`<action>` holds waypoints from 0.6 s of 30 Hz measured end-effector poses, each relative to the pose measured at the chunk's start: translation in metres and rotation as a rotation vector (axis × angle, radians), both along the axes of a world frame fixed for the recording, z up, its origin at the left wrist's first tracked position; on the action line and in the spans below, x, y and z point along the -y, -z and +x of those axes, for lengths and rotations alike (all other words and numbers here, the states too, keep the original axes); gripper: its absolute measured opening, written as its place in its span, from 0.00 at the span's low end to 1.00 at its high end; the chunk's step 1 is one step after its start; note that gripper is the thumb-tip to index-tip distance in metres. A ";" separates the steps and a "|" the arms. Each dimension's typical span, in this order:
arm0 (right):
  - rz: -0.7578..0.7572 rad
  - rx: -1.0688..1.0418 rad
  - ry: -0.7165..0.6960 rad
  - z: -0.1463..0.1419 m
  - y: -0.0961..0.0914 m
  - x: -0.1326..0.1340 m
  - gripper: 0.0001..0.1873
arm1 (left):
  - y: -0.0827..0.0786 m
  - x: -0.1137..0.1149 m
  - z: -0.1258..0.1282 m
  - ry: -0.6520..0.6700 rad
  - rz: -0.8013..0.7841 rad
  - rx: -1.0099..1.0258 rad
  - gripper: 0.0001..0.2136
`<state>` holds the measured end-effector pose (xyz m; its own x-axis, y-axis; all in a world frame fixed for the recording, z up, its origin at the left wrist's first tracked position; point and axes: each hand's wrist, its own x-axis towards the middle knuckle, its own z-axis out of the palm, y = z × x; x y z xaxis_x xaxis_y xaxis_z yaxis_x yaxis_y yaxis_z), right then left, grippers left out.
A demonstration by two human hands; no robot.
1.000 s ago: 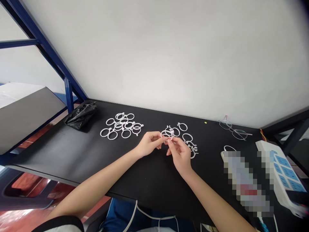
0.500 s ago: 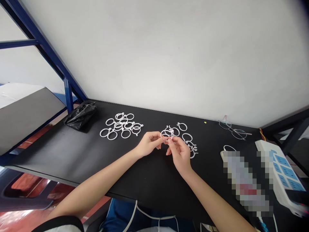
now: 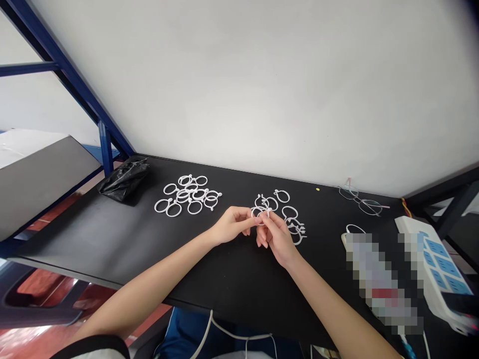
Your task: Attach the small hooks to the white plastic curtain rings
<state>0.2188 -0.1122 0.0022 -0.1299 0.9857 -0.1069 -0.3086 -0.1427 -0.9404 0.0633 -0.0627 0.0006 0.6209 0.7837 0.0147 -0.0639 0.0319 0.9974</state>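
It looks like a dormitory or home room, with a blue metal frame [image 3: 69, 85], black desk [image 3: 93, 229], eyeglasses [image 3: 369, 207].

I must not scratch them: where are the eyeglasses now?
In the head view, the eyeglasses lie at right on the black table, near the wall, beyond and left of the power strip.

The black table [image 3: 232, 269] bears white rings [image 3: 190, 191], a bag [image 3: 125, 180], eyeglasses [image 3: 359, 201] and a power strip [image 3: 434, 267].
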 end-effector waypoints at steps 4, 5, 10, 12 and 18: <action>-0.021 -0.021 -0.015 -0.001 0.000 0.000 0.18 | -0.001 0.002 0.001 0.028 -0.021 0.003 0.17; -0.025 -0.022 -0.017 -0.002 0.000 0.001 0.18 | -0.001 0.002 0.001 0.033 -0.022 0.000 0.17; -0.039 -0.026 -0.049 -0.001 -0.003 0.000 0.20 | -0.001 0.002 0.001 0.062 -0.028 -0.011 0.18; -0.043 -0.038 -0.078 0.000 -0.004 0.000 0.22 | -0.001 0.003 0.001 0.073 -0.034 -0.016 0.17; -0.054 -0.053 -0.064 0.000 -0.006 0.000 0.22 | 0.001 0.002 0.001 -0.017 0.009 0.003 0.17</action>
<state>0.2183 -0.1117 0.0080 -0.1993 0.9683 -0.1506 -0.3466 -0.2134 -0.9134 0.0643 -0.0646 -0.0007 0.6075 0.7940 0.0238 -0.0673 0.0216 0.9975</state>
